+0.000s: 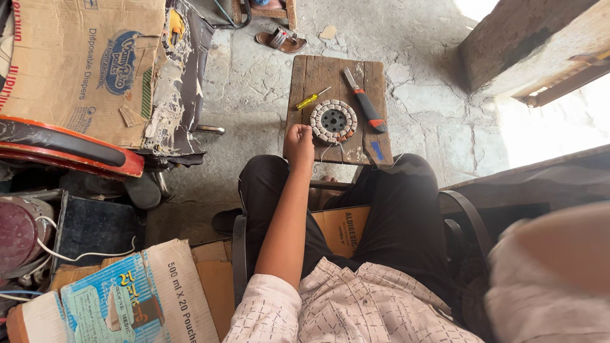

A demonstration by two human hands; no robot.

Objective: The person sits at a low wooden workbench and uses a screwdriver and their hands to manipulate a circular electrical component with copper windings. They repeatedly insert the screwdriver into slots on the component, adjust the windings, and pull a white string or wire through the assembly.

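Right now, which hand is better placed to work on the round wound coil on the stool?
Probably the left. The left hand rests on the stool right beside the coil, fingers curled. The right hand is not visible; only a blurred sleeve shows at the frame's lower right, far from the coil.

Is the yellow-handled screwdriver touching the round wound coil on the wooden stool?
Apart. The head view shows bare wood between the screwdriver and the round coil; the screwdriver lies above and left of it on the stool.

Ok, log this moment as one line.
left hand: fisted beside wound ring | stool: screwdriver, knife | right hand: unseen
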